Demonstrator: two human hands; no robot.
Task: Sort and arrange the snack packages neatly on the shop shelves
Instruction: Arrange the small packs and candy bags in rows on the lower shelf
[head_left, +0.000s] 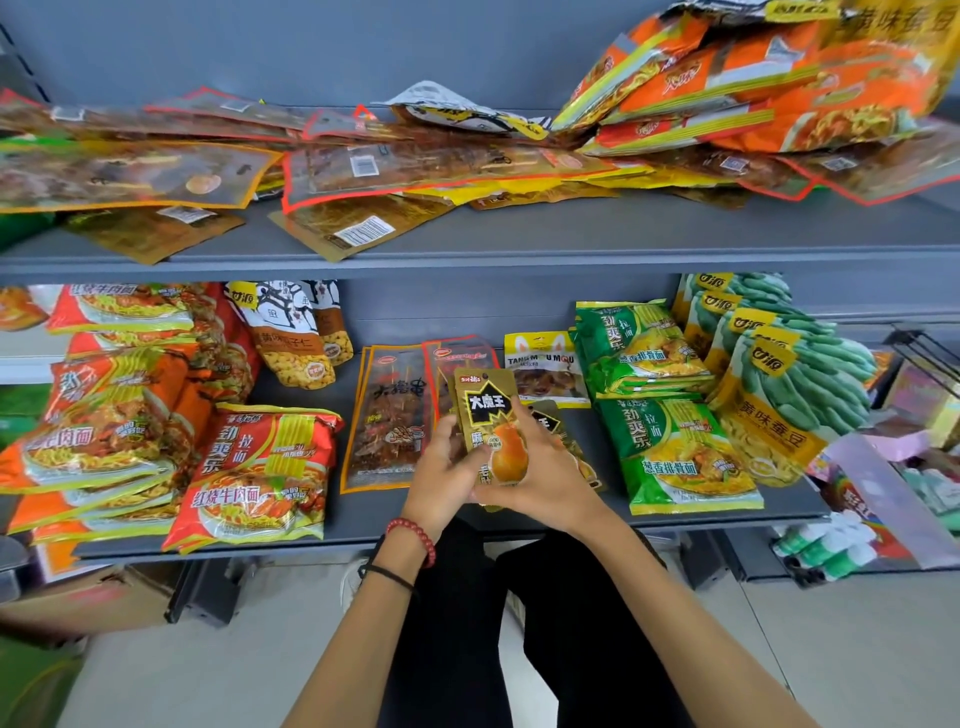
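Note:
Both hands hold a small stack of gold snack packets (488, 415) with a black label, upright above the front of the lower shelf (519, 522). My left hand (441, 478) grips the stack's left edge; my right hand (545, 467) wraps its right side and bottom. Behind them lie clear red-edged skewer snack packs (387, 415) and another gold packet (550, 421). Red noodle bags (254, 473) lie to the left, green noodle bags (675, 457) to the right. The upper shelf (519, 249) carries a messy heap of flat brown packets (415, 171) and orange noodle bags (753, 88).
Yellow-and-green bean bags (779, 395) stand at the lower shelf's right end, white nut bags (296, 332) at the back left. A rabbit-label pack (545, 369) lies at the back centre. A cardboard box (88, 597) sits on the floor at left, pink bags (883, 493) at right.

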